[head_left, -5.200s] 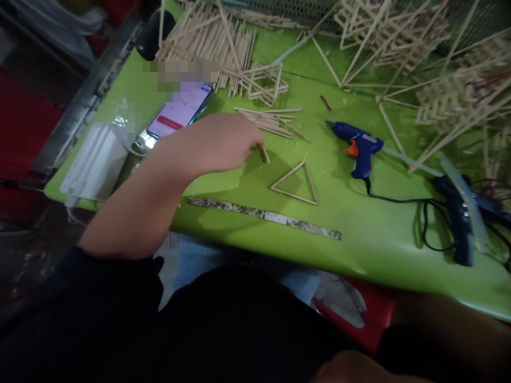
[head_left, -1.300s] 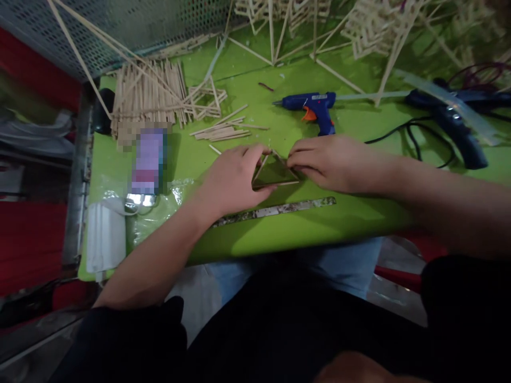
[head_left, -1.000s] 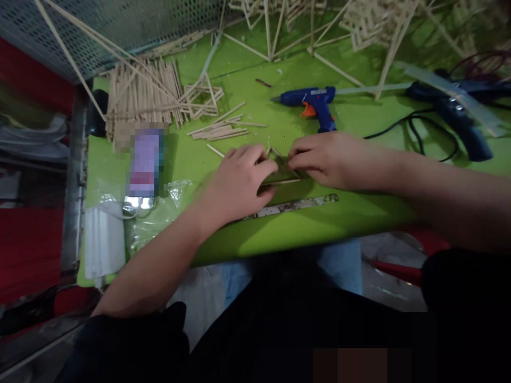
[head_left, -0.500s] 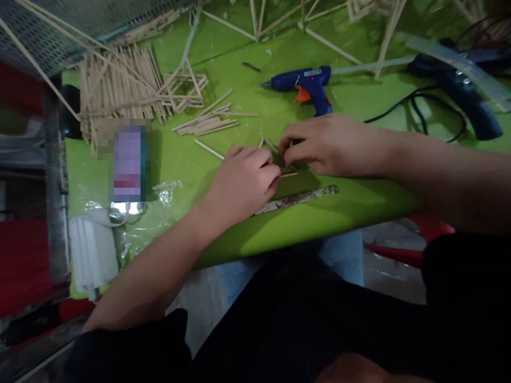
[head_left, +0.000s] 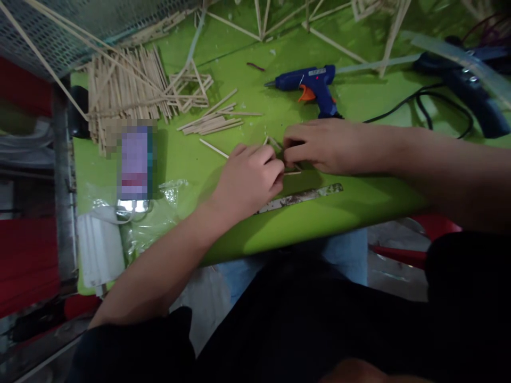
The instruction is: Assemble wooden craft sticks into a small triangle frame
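A green surface (head_left: 247,240) is stretching across the view, with a perforated metal screen (head_left: 131,21) standing behind its far left part. Near the front edge, a small stick triangle (head_left: 274,142) is lying flat between and partly under the person's two hands. Its visible corner is pointing away from the person, toward the far side; one stick is slanting from that corner down to the right, and the base stick is running left to right, its right end showing past the fingers (the left part is hiding under the hand). The left hand (head_left: 255,178) is resting over the triangle's left part with its fingers curled in, while the right hand (head_left: 315,146) is meeting the slanting side with thumb and fingers narrowly spaced; I cannot tell whether either is gripping a stick. A loose stick (head_left: 214,148) is pointing its free end to the far left, its other end going behind the left hand. A mottled metal strip (head_left: 303,198) is lying nearer the person, its long axis rising slightly to the right. Beyond the hands, a blue glue gun (head_left: 307,82) is aiming its nozzle left, toward a small stick pile (head_left: 213,122)
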`<action>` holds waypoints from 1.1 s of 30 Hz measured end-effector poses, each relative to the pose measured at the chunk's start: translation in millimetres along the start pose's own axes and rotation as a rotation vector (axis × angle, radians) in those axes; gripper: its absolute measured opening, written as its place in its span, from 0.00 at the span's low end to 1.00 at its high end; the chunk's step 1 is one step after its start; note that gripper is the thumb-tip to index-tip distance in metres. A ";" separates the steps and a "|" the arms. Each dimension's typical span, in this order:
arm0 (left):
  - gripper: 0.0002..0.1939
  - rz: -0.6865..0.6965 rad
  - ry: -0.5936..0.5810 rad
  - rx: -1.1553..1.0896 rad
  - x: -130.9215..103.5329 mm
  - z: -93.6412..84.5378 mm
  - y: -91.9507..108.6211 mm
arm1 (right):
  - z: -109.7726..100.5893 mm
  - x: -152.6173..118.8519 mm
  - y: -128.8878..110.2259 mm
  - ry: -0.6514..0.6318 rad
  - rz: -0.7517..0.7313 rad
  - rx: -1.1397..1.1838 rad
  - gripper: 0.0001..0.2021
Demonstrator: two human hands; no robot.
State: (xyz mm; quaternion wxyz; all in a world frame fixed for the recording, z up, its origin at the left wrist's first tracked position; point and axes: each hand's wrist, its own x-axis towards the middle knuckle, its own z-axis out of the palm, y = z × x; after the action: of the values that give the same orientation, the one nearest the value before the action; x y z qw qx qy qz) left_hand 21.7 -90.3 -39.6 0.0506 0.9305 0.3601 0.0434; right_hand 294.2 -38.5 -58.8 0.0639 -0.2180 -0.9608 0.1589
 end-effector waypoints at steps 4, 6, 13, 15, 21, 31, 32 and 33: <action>0.13 -0.005 0.022 -0.009 -0.4 1.5 -2.3 | -0.4 1.0 -0.3 -0.002 0.017 0.051 0.13; 0.13 -0.001 0.038 -0.021 -1.1 2.6 -3.7 | -1.3 2.1 -0.1 -0.012 0.029 0.077 0.12; 0.11 0.014 0.123 -0.100 -4.4 5.9 -9.5 | -3.8 3.8 5.1 0.008 0.049 0.249 0.09; 0.11 0.014 0.132 -0.114 -5.1 6.3 -10.3 | -3.9 4.0 6.4 0.002 0.035 0.281 0.10; 0.12 0.029 0.181 -0.144 -5.9 6.5 -11.7 | -1.6 6.2 6.7 0.002 0.046 0.271 0.11; 0.09 0.022 0.173 -0.181 -6.5 5.6 -12.1 | -0.6 7.7 4.0 0.021 0.070 0.257 0.10; 0.09 0.006 0.179 -0.216 -6.8 3.1 -13.1 | -0.3 7.3 3.9 0.030 0.069 0.250 0.10; 0.10 -0.021 0.185 -0.252 -7.3 -0.2 -15.0 | 0.1 6.9 3.9 0.043 0.064 0.243 0.10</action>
State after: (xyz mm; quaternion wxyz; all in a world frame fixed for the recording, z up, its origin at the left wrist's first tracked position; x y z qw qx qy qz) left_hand 6.2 -84.1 -41.6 0.1342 0.9050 0.3647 0.1733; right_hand 289.6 -32.2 -59.8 0.1052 -0.2426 -0.9253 0.2717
